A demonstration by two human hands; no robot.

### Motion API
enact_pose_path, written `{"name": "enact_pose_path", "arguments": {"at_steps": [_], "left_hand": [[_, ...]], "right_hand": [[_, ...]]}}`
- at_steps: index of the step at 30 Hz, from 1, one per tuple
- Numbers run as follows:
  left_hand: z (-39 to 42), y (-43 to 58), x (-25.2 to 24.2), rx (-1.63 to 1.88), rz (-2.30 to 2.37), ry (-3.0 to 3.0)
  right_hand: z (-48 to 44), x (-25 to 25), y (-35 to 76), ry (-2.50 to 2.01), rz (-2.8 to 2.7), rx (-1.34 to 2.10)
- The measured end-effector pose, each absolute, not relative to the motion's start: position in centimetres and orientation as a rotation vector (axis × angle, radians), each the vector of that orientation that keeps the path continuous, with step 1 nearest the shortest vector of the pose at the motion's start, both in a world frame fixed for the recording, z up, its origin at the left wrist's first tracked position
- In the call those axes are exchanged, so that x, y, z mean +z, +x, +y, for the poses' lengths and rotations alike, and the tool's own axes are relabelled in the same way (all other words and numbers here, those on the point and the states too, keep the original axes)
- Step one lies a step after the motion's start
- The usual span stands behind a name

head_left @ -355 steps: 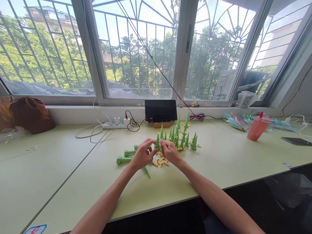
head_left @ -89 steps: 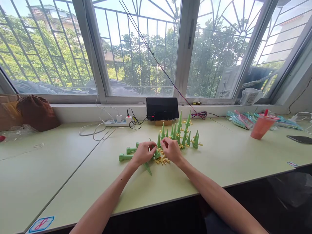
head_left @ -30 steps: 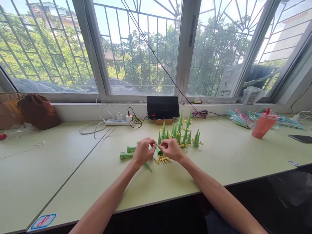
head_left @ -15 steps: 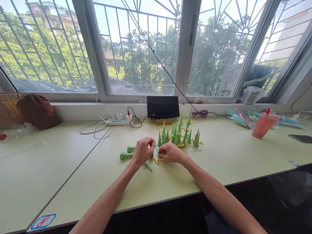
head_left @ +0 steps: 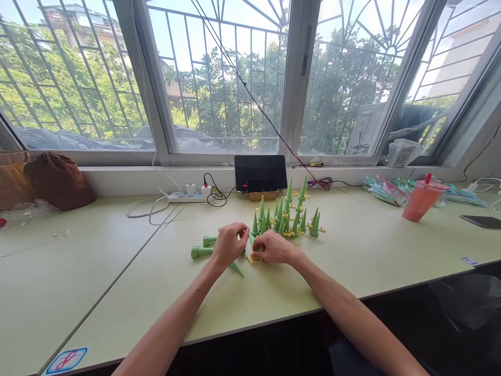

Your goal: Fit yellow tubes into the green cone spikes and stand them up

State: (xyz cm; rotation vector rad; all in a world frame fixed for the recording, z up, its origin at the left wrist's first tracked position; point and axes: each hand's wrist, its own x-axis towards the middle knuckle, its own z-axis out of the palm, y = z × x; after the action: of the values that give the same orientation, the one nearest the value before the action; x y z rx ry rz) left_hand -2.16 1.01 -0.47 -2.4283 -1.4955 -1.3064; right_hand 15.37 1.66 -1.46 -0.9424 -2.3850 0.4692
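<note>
Left hand (head_left: 229, 244) had thumb and fingers pinched on the narrow end of a slanted green spike (head_left: 251, 240), its lower end hidden behind the right hand (head_left: 276, 248). Right hand was curled, fingertips down at the yellow fittings (head_left: 249, 259) just to the near side; couldn't tell whether it had hold of one. Upright spikes (head_left: 278, 211) stood bunched on the surface (head_left: 332, 271), far and to the right of the hands, yellow fittings sticking out of several. Lying spikes (head_left: 201, 252) were on the left, partly behind the left hand. Tablet (head_left: 260, 171) leaned on the far side, power strip (head_left: 176, 197) left of it. Red cup (head_left: 422, 202) sat well to the right.
</note>
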Motion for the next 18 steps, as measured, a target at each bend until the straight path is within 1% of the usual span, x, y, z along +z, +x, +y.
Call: {"name": "enact_pose_path", "arguments": {"at_steps": [10, 18], "left_hand": [[0.97, -2.08, -0.42, -1.3, -1.493, -2.448], [0.86, -2.07, -0.22, -1.359, -1.468, -2.431]], "right_hand": [[1.82, -1.58, 15.24, -0.985, -2.414, 0.438], [1.71, -1.16, 15.16, -0.907, -2.3, 0.411]]}}
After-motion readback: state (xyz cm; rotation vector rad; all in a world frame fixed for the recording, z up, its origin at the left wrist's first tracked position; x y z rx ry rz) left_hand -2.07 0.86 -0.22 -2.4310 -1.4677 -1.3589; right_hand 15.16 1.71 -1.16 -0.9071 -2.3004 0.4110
